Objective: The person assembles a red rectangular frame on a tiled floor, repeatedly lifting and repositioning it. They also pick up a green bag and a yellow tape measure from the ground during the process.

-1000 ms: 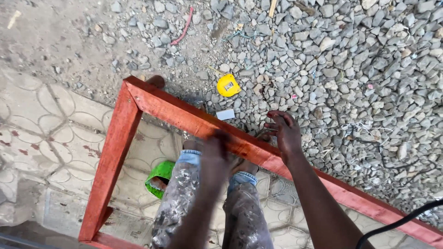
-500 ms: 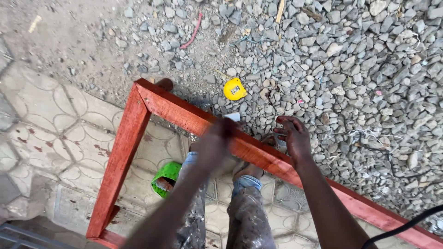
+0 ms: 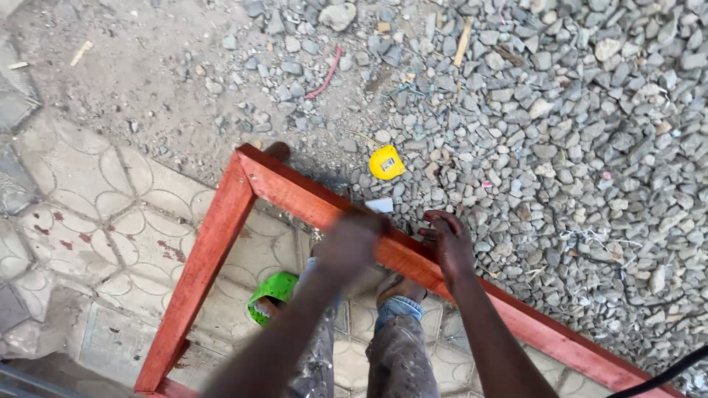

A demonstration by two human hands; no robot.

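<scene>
A red-stained wooden frame (image 3: 221,236) stands upright on the ground, one corner at the upper left. My right hand (image 3: 450,247) rests on its slanting top rail with the fingers curled over the far edge. My left hand (image 3: 352,242) is a blur on the same rail, just left of the right hand, and its grip is unclear. A small white piece (image 3: 380,205) lies just beyond the rail between the hands. A yellow tape measure (image 3: 386,162) lies on the gravel behind it. My legs in paint-stained jeans (image 3: 398,354) stand inside the frame.
Grey gravel (image 3: 575,133) covers the ground to the right, with bare dirt at the upper left. Patterned paving tiles (image 3: 88,221) lie under the frame. A green container (image 3: 271,295) sits by my feet. A black cable (image 3: 664,376) crosses the lower right corner.
My left hand stays blurred on the rail, shifting a little up it and back. The right hand keeps its place on the rail. The view has drifted, so the frame sits lower and further right.
</scene>
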